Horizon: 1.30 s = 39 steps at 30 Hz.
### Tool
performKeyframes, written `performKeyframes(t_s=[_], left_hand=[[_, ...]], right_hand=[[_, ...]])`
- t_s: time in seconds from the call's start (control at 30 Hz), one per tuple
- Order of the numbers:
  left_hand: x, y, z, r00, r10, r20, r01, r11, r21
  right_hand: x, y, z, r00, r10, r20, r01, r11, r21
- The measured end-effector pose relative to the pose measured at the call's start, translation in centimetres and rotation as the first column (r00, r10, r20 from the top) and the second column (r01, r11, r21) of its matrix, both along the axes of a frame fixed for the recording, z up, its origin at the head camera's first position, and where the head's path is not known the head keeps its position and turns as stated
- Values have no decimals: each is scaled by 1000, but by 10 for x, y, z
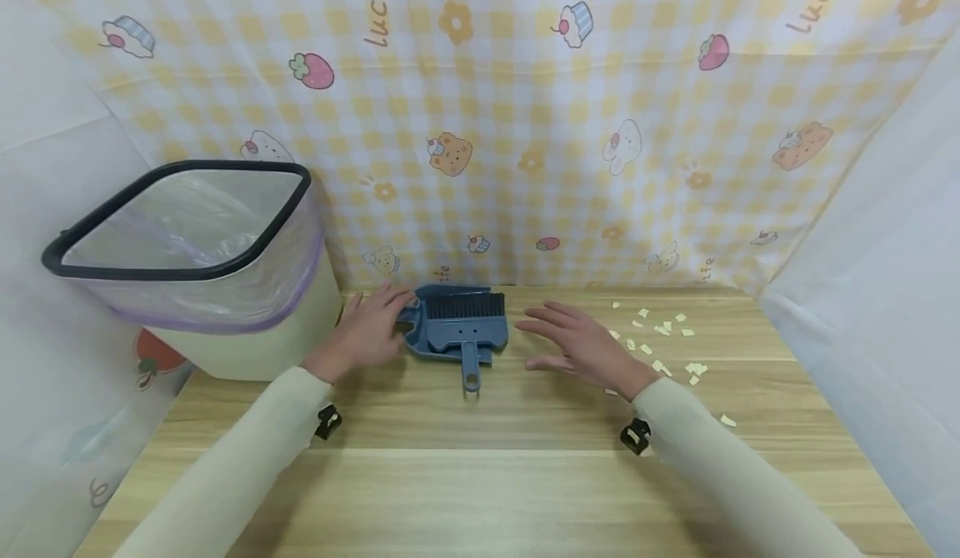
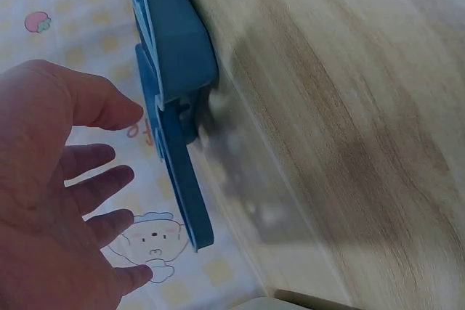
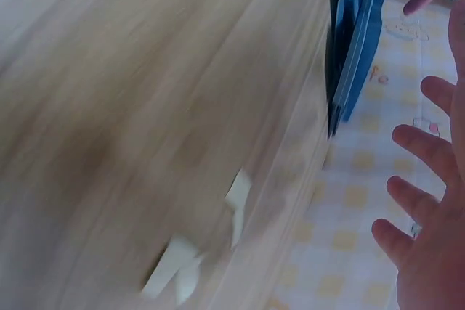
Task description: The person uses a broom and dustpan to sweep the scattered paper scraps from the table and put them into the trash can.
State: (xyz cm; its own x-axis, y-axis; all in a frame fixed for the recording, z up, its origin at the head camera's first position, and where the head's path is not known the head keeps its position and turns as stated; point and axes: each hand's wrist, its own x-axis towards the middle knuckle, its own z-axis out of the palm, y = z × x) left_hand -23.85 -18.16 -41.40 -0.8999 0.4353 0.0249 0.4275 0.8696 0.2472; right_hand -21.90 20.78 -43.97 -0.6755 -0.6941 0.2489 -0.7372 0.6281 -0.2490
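Observation:
A blue hand brush (image 1: 468, 330) with dark bristles lies on a matching blue dustpan (image 1: 417, 341), its handle pointing toward me. My left hand (image 1: 367, 331) hovers by the dustpan's left, handle end with fingers loosely spread. In the left wrist view its thumb (image 2: 109, 107) is near the blue plastic, with a gap between. On the other side, my right hand (image 1: 587, 346) is held over the table, fingers parted and holding nothing. Several small pale paper scraps (image 1: 696, 369) are scattered beyond and beside it; some also show in the right wrist view.
At the left stands a cream trash bin (image 1: 315, 325) with a black rim and a clear, purple-edged liner. The wood-grain table (image 1: 480, 491) ends at a yellow checked curtain (image 1: 525, 108) behind. White sheets hang at both sides.

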Motion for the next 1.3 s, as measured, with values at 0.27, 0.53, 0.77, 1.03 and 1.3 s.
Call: performKeyframes(t_s=[0.27, 0.53, 0.77, 1.03, 1.3], left_hand=[[-15, -2, -9, 1000, 17, 13, -17, 999, -46], [-22, 0, -16, 999, 31, 7, -30, 994, -102], [-25, 3, -18, 1000, 22, 11, -21, 993, -114], [-29, 4, -23, 1000, 26, 1, -25, 992, -126], [-31, 6, -29, 999, 29, -12, -31, 992, -119]], right_hand=[[-18, -37, -3, 993, 111, -43, -111, 994, -9], [-33, -60, -11, 972, 233, 14, -233, 973, 5], [-35, -70, -10, 955, 291, -50, -288, 956, 56], [-37, -85, -12, 955, 287, -72, -268, 943, 194], [-41, -96, -13, 957, 277, -81, -248, 933, 262]])
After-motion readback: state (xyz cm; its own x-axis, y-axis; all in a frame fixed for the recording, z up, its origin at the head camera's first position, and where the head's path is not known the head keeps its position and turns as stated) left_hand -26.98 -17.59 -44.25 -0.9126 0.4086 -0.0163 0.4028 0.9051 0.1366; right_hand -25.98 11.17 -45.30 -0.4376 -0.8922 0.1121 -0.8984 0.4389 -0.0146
